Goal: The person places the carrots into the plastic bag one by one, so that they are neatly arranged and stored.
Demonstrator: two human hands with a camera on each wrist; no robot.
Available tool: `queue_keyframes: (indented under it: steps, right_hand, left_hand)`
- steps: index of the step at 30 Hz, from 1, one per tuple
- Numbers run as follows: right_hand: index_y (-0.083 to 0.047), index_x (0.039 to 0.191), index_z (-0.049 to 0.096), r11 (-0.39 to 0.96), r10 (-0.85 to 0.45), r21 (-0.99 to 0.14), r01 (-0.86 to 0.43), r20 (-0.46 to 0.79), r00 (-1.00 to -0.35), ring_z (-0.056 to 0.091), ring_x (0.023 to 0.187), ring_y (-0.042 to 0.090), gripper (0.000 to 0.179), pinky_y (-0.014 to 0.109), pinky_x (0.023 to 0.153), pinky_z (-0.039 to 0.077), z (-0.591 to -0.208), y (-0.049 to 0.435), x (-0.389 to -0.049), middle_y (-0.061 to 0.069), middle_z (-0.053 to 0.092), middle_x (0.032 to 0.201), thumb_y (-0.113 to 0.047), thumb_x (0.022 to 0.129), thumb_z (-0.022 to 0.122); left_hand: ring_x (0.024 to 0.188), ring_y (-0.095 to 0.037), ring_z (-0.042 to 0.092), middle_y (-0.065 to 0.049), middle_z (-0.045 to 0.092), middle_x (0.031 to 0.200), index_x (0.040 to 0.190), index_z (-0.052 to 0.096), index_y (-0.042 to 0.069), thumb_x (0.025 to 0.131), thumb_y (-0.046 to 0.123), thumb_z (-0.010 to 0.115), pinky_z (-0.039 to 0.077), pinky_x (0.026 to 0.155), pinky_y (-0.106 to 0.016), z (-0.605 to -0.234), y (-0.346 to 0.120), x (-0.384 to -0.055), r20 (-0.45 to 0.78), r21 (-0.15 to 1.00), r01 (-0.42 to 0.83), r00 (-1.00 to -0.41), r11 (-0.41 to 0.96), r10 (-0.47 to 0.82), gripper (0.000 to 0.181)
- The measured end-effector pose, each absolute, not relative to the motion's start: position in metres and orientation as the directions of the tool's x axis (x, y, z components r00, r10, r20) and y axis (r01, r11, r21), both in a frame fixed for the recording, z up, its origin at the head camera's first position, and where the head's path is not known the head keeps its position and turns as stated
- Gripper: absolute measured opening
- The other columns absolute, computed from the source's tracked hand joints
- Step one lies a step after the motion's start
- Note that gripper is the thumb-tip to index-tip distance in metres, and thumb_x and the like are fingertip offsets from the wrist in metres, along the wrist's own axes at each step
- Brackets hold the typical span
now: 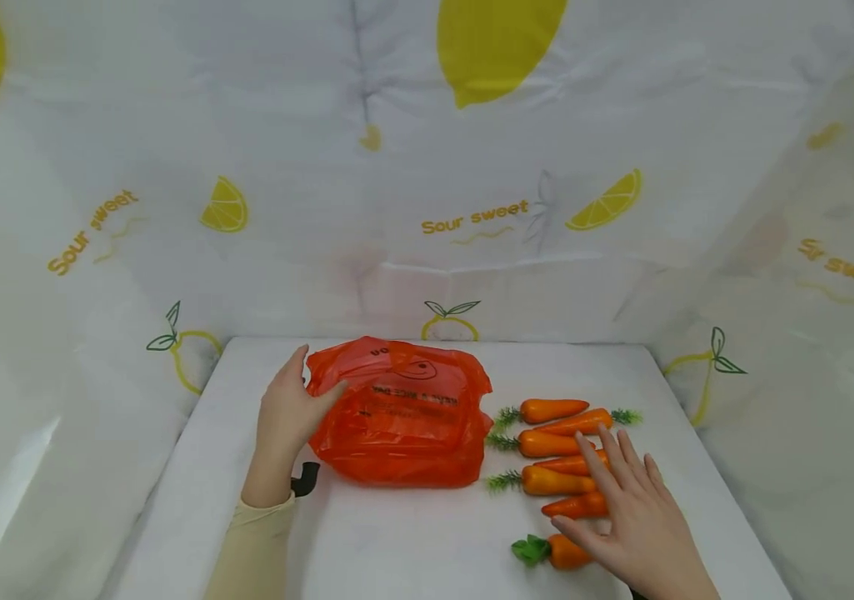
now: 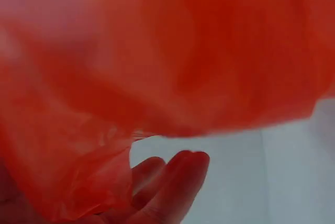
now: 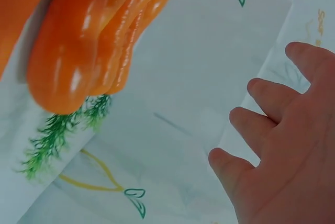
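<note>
My left hand (image 1: 287,407) is at the left edge of a red plastic bag (image 1: 404,417), its thumb reaching over the printed face and its fingers pointing up, apart from the thumb. In the left wrist view, red film (image 2: 220,51) covers part of that hand, and straight fingertips (image 2: 191,169) stick out past the film's edge. Above the lower right group of carrots (image 1: 557,480) hovers my right hand (image 1: 640,521), fingers spread and palm down. Part of the group is hidden under it. Close by, the right wrist view shows orange carrots (image 3: 65,51) beside the spread fingers.
A nearer carrot (image 1: 567,552) with leafy green top lies apart from the others. Beside the left wrist is a black curved piece (image 1: 307,479). White cloth (image 1: 307,250) printed with lemons hangs behind the white tabletop (image 1: 397,542) and along both sides.
</note>
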State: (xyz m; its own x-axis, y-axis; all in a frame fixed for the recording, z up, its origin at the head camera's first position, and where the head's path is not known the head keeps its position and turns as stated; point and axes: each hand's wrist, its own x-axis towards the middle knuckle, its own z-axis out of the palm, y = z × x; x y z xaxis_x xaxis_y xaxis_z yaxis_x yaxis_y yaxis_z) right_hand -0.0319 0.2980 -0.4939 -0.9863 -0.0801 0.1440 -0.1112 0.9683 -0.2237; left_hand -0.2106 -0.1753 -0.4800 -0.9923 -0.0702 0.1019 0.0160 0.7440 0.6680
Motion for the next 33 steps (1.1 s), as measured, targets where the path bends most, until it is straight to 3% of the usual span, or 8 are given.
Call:
queue_keyframes:
  steps: [4,7,9,11,13,15,25,33]
  right_hand:
    - [-0.025,0.179,0.024,0.974,-0.068,-0.209,-0.091,0.112,-0.991,0.016,0.173,0.043,0.116,0.048,0.136,-0.022,-0.496,0.304,-0.024,0.02,0.026,0.184,-0.082,0.091,0.072]
    - [-0.021,0.176,0.036,0.973,-0.074,-0.209,-0.101,0.133,-0.988,0.03,0.166,0.047,0.114,0.032,0.133,-0.025,-0.501,0.308,-0.019,0.022,0.039,0.178,-0.081,0.088,0.077]
    - [-0.02,0.171,0.046,0.969,-0.081,-0.219,-0.116,0.162,-0.983,0.041,0.159,0.046,0.111,0.043,0.141,-0.011,-0.507,0.312,-0.015,0.021,0.048,0.172,-0.08,0.084,0.081]
    - [-0.02,0.164,0.055,0.965,-0.092,-0.224,-0.135,0.19,-0.978,0.051,0.151,0.045,0.106,0.061,0.14,0.018,-0.512,0.315,-0.012,0.018,0.056,0.167,-0.079,0.082,0.084]
    - [-0.019,0.157,0.063,0.961,-0.107,-0.229,-0.155,0.209,-0.972,0.057,0.144,0.042,0.101,0.068,0.122,0.045,-0.517,0.317,-0.011,0.014,0.06,0.161,-0.079,0.08,0.086]
    - [-0.019,0.151,0.068,0.961,-0.112,-0.225,-0.159,0.207,-0.972,0.062,0.137,0.038,0.098,0.068,0.103,0.057,-0.521,0.319,-0.011,0.01,0.064,0.155,-0.081,0.078,0.086]
    - [-0.038,0.123,0.077,0.959,-0.113,-0.25,-0.132,0.091,-0.99,0.063,0.113,0.013,0.069,0.052,0.095,0.063,-0.547,0.328,-0.02,-0.021,0.067,0.122,-0.074,0.068,0.097]
    - [-0.041,0.124,0.075,0.93,-0.014,-0.359,0.079,-0.248,-0.969,0.063,0.116,0.012,0.062,0.053,0.103,0.061,-0.558,0.329,-0.027,-0.021,0.07,0.123,-0.068,0.072,0.097]
  left_hand:
    - [0.122,-0.043,0.071,-0.024,0.065,0.152,0.167,0.046,0.006,0.102,0.04,0.079,0.065,0.1,-0.06,-0.482,-0.174,-0.213,0.073,0.684,-0.02,-0.993,0.729,-0.096,0.08]
    - [0.115,-0.042,0.074,-0.025,0.07,0.144,0.163,0.052,0.004,0.105,0.032,0.074,0.067,0.096,-0.058,-0.482,-0.174,-0.212,0.062,0.69,-0.041,-0.991,0.722,-0.115,0.067]
    - [0.115,-0.042,0.074,-0.026,0.072,0.14,0.161,0.055,0.003,0.107,0.029,0.072,0.066,0.097,-0.058,-0.483,-0.174,-0.211,0.065,0.694,-0.047,-0.99,0.718,-0.128,0.062]
    - [0.114,-0.042,0.074,-0.026,0.073,0.138,0.158,0.058,0.002,0.108,0.028,0.071,0.066,0.098,-0.058,-0.483,-0.174,-0.21,0.074,0.693,-0.048,-0.988,0.719,-0.138,0.057]
    - [0.112,-0.042,0.074,-0.026,0.074,0.136,0.156,0.06,0.002,0.108,0.026,0.071,0.066,0.098,-0.059,-0.482,-0.174,-0.208,0.084,0.691,-0.046,-0.986,0.722,-0.143,0.055]
    - [0.112,-0.041,0.073,-0.025,0.075,0.136,0.155,0.061,0.002,0.109,0.025,0.07,0.065,0.099,-0.059,-0.481,-0.173,-0.208,0.082,0.69,-0.051,-0.985,0.722,-0.149,0.052]
    - [0.113,-0.042,0.075,-0.026,0.075,0.136,0.153,0.063,0.001,0.108,0.02,0.071,0.064,0.101,-0.059,-0.482,-0.171,-0.209,0.099,0.681,-0.042,-0.984,0.731,-0.148,0.05]
    - [0.111,-0.042,0.076,-0.027,0.076,0.135,0.149,0.065,-0.001,0.109,0.02,0.07,0.065,0.099,-0.059,-0.482,-0.176,-0.208,0.115,0.68,-0.03,-0.982,0.732,-0.147,0.046]
